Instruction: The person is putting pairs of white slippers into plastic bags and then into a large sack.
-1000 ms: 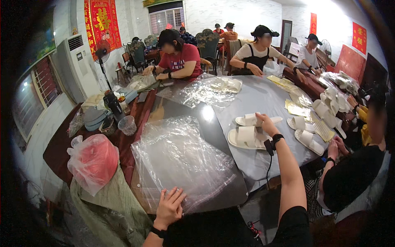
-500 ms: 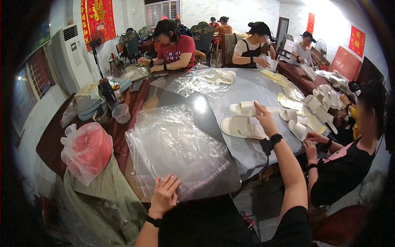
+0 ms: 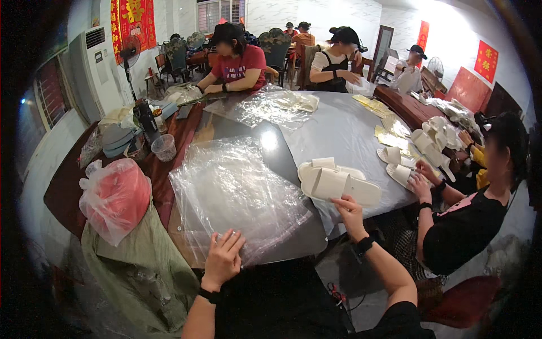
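Clear plastic bags [image 3: 234, 189] lie in a loose stack on the dark table [image 3: 271, 141], just right of a pink bag [image 3: 116, 198] resting on a green sack [image 3: 141, 254], and the left hand [image 3: 223, 260] lies flat on the stack's near edge, fingers spread and gripping nothing. Farther right, a pair of white slippers [image 3: 336, 182] sits on the grey cloth [image 3: 344, 130], and the right hand [image 3: 350, 212] touches the near slipper's edge with loosely curled fingers, not closed around it.
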Demonstrator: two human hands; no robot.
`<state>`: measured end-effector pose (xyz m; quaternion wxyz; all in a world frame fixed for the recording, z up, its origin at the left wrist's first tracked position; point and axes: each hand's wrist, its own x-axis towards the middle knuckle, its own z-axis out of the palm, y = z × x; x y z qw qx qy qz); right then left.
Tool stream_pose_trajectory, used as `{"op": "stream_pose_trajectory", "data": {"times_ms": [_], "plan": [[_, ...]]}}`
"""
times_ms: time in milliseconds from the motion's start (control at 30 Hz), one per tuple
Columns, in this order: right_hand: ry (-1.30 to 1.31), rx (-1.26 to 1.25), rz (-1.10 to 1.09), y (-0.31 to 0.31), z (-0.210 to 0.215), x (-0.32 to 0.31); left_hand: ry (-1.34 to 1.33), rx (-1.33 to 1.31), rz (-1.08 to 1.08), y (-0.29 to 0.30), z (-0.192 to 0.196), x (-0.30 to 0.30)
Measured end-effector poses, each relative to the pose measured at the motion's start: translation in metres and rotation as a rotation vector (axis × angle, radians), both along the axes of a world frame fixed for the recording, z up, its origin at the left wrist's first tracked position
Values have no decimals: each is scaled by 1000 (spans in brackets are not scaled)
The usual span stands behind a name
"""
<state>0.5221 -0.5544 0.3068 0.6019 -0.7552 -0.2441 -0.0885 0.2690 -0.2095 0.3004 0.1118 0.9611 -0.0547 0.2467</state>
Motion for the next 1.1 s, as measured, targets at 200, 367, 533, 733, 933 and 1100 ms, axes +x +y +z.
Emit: {"op": "stream_pose_trajectory", "data": {"times_ms": [200,367,533,733,933,1100], "plan": [[150,-4,64,-21,6,-4,-2,-11,0,0,-2,0],[314,-132,207,-22,36,-5,16,5,13,3,-1,0],[324,-15,92,-35,31,10,-13,6,-3,3,-1,3],[185,2,-126,-34,37,20,-14,16,-3,3,-5,0],[315,23,-141,-21,39,18,-27,12,-1,4,-10,-1],[345,-183,-140,-15,35,16,-30,10,-4,4,-6,0]]}}
